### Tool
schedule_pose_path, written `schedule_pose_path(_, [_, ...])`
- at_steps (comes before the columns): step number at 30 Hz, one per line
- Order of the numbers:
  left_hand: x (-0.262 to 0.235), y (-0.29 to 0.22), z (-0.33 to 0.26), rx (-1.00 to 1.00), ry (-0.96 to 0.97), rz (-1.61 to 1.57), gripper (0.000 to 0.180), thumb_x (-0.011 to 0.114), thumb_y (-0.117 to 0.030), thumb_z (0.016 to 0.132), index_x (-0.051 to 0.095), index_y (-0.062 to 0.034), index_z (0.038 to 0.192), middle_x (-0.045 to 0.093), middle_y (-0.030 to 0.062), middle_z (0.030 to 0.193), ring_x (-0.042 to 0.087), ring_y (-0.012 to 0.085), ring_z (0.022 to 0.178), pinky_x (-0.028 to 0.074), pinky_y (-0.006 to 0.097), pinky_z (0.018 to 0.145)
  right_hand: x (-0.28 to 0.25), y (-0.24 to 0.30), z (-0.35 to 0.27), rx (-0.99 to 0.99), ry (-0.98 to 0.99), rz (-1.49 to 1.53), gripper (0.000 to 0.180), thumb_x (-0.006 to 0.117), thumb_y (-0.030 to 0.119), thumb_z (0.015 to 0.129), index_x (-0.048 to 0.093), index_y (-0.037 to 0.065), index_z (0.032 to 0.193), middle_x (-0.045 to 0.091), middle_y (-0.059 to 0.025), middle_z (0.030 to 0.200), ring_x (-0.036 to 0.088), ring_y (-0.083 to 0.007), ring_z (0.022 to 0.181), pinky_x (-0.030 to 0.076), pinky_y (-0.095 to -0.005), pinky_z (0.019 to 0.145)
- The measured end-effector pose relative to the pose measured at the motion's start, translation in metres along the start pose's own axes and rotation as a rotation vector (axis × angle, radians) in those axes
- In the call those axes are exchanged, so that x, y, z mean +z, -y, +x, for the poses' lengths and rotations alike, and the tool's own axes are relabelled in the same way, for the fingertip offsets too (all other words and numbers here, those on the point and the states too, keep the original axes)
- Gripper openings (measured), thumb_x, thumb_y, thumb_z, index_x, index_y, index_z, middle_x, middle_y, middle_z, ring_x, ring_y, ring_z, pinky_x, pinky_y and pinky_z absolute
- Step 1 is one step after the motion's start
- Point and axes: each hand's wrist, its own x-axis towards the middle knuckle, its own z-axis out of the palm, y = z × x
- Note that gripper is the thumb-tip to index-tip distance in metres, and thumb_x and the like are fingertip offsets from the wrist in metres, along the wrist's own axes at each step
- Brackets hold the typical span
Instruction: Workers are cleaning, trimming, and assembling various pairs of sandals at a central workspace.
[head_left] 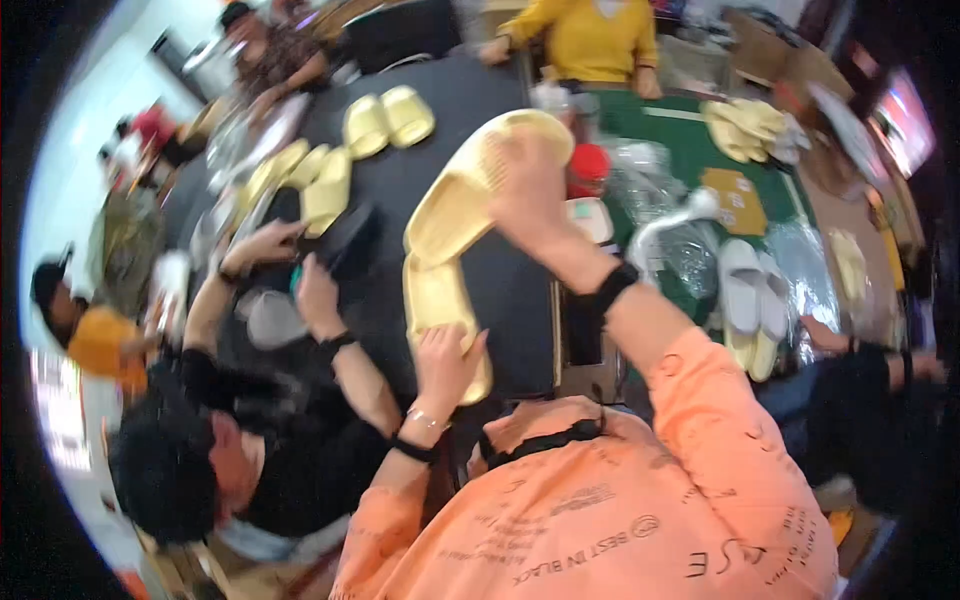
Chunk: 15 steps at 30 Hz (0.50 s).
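Note:
My right hand (530,195) is wrapped around the toe end of a pale yellow slipper (447,218), which it holds tilted above the dark table (510,340). Lower and closer to me, my left hand (447,362) grips a second yellow slipper (436,285). One end of that slipper meets or overlaps the first one; I cannot tell whether they touch. A pair of yellow slippers (388,120) rests farther back on the table. Both hands are slightly blurred.
To my left, a co-worker's hands (290,265) handle a dark item near more yellow slippers (325,190). On the green surface at right are a red-lidded container (588,165), plastic bags (690,255), cardboard (733,200) and white slippers (745,285). A person in yellow (600,40) stands opposite.

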Motion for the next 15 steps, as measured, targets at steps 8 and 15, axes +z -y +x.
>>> schedule_pose_path(8, [0.073,-0.003,-0.009,-0.995,-0.042,-0.688,0.033,0.065,-0.022,0.077,0.047,0.0021,0.091,0.055,0.0085,0.065,0.055,0.0170,0.064,0.045,0.031,0.058,0.086,-0.011,-0.069,0.196,0.615,0.139,0.063,0.063,0.049,0.065,0.055,0.006,0.110,0.039,-0.0228,0.125,0.035,-0.0355,0.117,0.026,-0.0452,0.096])
schedule_pose_path(15, [0.101,0.006,0.026,-0.896,-0.233,-0.591,0.080,0.064,-0.002,0.072,0.014,-0.0006,0.134,0.049,0.0178,0.108,0.055,0.0214,0.088,0.047,0.028,0.073,-0.013,-0.055,-0.094,0.452,0.604,0.624,0.023,0.056,0.019,0.082,0.060,0.000,0.094,0.062,-0.0075,0.085,0.058,-0.0152,0.079,0.045,-0.0266,0.070])
